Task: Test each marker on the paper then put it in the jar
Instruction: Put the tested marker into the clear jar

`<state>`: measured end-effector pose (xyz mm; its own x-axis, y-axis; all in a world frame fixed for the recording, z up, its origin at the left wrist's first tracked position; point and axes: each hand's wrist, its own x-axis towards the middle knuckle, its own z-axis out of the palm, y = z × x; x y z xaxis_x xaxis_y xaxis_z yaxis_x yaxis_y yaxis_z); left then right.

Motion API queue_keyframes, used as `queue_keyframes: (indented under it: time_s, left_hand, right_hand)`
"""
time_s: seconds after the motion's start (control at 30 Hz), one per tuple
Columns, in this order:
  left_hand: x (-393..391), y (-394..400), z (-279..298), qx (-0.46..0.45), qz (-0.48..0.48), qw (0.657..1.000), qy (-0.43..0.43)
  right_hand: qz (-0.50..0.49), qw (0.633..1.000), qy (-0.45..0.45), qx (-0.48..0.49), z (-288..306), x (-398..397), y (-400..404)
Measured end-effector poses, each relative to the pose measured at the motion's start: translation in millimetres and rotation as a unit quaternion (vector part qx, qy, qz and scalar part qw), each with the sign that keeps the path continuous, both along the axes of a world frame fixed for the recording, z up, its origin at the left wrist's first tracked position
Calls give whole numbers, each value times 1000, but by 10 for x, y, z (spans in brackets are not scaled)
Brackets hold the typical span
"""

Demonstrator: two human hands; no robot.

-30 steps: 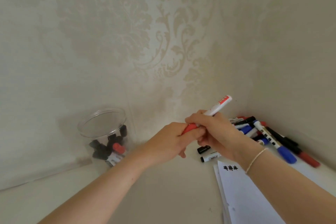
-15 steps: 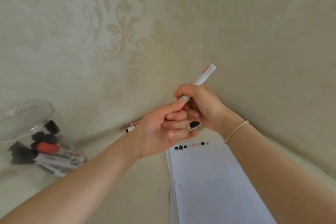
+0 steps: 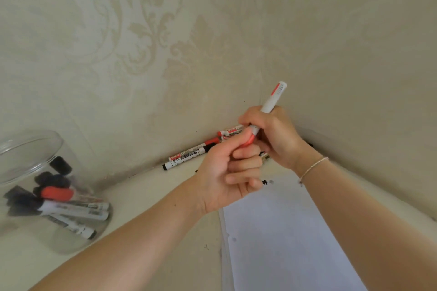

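Above the paper point(image 3: 295, 231), the left hand point(image 3: 227, 172) now pinched the red cap point(image 3: 248, 140) again, while the right hand point(image 3: 272, 132) gripped the marker point(image 3: 272, 101); the test seemed finished.

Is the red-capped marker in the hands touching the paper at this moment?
No: the red-capped marker is held up between the left hand and right hand, clear above the white paper.

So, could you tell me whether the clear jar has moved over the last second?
No. The clear jar sits at the same spot by the foot of the wall, left of the paper; only the camera turned.
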<state>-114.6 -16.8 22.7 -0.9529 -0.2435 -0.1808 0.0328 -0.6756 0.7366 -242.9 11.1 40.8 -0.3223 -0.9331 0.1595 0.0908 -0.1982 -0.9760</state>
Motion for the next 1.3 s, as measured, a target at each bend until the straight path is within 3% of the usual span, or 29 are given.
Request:
queue_keyframes:
  time_s: [0.07,0.17,0.23,0.3,0.37,0.4,0.47,0.53,0.6,0.7,0.87,1.1,1.3]
  left_hand:
    - [-14,-3,17,-214,94,968,-95]
    - [13,-105,-34,-527,163,818,-166]
    - [51,-157,-49,-650,166,716,-193]
    - [82,-146,-12,-708,157,660,-197]
    - [100,-98,62,-708,161,663,-184]
    - [114,-79,88,-687,164,686,-176]
    - [184,-28,121,-589,147,782,-140]
    - [320,22,94,-445,104,887,-69]
    - [439,12,-13,-377,93,920,-61]
    - [453,-125,-281,-459,122,868,-145]
    - [197,-217,-435,-658,87,711,-232]
    - [-32,-20,-611,-825,16,545,-145]
    - [-58,-7,-826,-862,35,500,-76]
  right_hand:
    - [-48,998,22,18,-70,-31,-48]
    - [-73,992,62,88,-146,21,-97]
    - [-74,987,55,131,-149,63,-109]
    - [-43,986,42,156,-136,74,-102]
    - [16,988,12,152,-118,92,-78]
    - [42,989,-1,140,-109,93,-69]
    - [57,992,-53,98,-59,37,-54]
    - [9,987,-155,42,-10,-196,-40]
    - [-57,983,-175,12,20,-464,-13]
    - [-113,989,-77,48,-84,-486,-19]
    - [-113,986,-25,120,-340,-334,-36]
    - [-132,980,29,147,-647,-419,168]
    - [-257,955,85,119,-838,-461,246]
